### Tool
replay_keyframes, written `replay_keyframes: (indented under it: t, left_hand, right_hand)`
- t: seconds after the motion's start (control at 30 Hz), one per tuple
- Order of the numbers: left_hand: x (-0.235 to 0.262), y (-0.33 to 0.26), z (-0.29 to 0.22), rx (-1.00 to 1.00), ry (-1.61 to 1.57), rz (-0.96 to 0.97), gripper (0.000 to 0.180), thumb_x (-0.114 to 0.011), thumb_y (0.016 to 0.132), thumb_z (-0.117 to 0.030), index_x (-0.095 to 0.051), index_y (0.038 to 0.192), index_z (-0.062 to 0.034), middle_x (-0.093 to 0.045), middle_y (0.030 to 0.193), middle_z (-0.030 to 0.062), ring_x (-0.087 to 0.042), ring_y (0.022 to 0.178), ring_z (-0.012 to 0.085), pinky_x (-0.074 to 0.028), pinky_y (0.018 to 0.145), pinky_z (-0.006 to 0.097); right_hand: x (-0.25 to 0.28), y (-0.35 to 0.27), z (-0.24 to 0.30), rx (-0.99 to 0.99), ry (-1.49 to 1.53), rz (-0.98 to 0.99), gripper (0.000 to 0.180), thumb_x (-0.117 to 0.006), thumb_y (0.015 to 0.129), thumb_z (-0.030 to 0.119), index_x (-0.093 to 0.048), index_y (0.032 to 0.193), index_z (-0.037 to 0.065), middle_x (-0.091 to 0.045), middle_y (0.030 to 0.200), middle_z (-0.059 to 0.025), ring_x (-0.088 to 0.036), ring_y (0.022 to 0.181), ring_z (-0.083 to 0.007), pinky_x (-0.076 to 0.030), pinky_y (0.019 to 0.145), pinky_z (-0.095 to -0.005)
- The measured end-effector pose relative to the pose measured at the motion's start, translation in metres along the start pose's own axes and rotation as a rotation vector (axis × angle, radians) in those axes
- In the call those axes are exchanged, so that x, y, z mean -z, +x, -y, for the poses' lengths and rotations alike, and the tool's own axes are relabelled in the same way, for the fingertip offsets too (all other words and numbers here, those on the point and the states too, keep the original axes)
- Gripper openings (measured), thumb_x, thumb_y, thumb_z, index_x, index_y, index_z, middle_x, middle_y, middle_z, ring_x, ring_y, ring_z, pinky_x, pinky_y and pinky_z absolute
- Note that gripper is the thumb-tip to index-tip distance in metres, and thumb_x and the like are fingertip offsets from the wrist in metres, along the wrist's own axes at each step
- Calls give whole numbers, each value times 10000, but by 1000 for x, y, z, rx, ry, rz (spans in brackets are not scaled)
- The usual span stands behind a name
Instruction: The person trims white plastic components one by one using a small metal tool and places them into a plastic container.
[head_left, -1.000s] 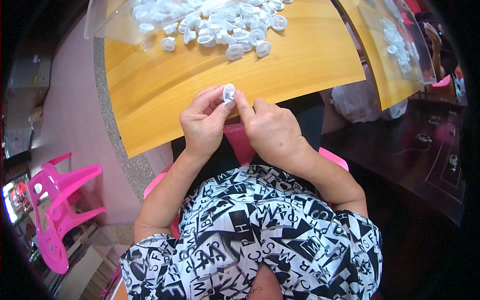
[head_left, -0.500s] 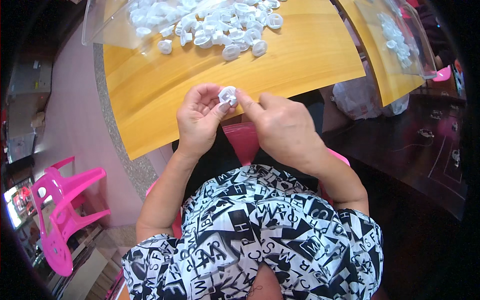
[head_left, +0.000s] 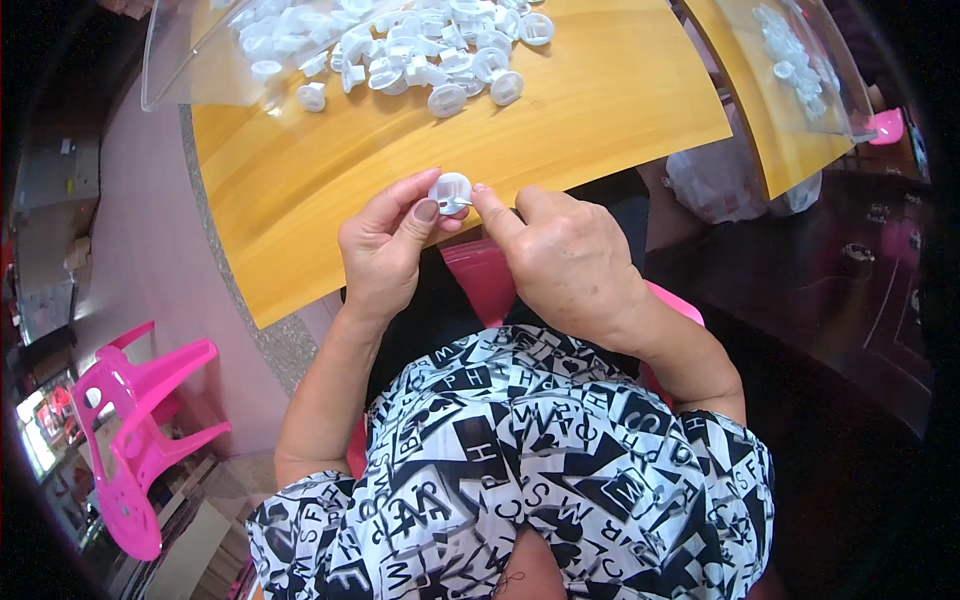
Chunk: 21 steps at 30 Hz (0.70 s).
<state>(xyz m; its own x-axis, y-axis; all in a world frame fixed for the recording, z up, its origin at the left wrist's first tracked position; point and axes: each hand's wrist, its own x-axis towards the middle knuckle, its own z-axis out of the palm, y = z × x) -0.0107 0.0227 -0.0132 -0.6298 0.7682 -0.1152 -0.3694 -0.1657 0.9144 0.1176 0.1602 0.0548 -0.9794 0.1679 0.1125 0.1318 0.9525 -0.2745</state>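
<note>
My left hand point(head_left: 385, 245) pinches a white round plastic piece point(head_left: 453, 188) between thumb and fingers, just beyond the table's near edge. The piece has a disc-shaped face with a recessed middle, tilted up toward me. My right hand point(head_left: 565, 250) is closed at the piece's right edge, its index finger stretched along the rim and the other fingers curled under. Its thumb is hidden. Farther off on the yellow wooden table point(head_left: 600, 120) lies a heap of similar white plastic pieces point(head_left: 400, 60), several of them loose at its near side.
A clear plastic tray point(head_left: 160, 75) lies under part of the heap at the far left. On a second table to the right, another clear tray holds white pieces point(head_left: 790, 65). A pink plastic stool point(head_left: 135, 440) is on the left; whitish plastic bags point(head_left: 710, 185) sit below the tables.
The round piece has turned so its disc face shows more fully. Both hands stay close together at it. The view has shifted slightly.
</note>
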Motion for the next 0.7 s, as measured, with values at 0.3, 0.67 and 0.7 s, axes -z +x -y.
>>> replay_keyframes:
  t: [0.3, 0.67, 0.7]
  left_hand:
    - [-2, -1, 6, -75, 85, -13, 248, -580, 902, 25, -599, 1148, 53, -624, 1084, 136, -654, 911, 197, -571, 795, 282]
    - [-2, -1, 5, -118, 200, -26, 215, -576, 889, 58, -616, 1101, 66, -624, 1081, 144, -655, 871, 183, -571, 781, 283]
    - [-2, 0, 1, -31, 127, -19, 229, -570, 902, 35, -605, 1126, 64, -635, 1066, 148, -656, 869, 183, -571, 786, 291]
  right_hand:
    - [-3, 2, 5, -3, -50, 75, 418, -597, 753, 77, -596, 1155, -37, -556, 689, -106, -612, 612, -237, -495, 509, -336]
    - [0, 6, 8, 76, -254, 147, 392, -594, 779, 102, -586, 1127, -78, -572, 693, -99, -622, 606, -235, -500, 496, -321]
    - [0, 5, 5, 72, -254, 148, 392, -594, 779, 102, -586, 1127, -78, -572, 693, -99, -622, 606, -235, -500, 496, -321]
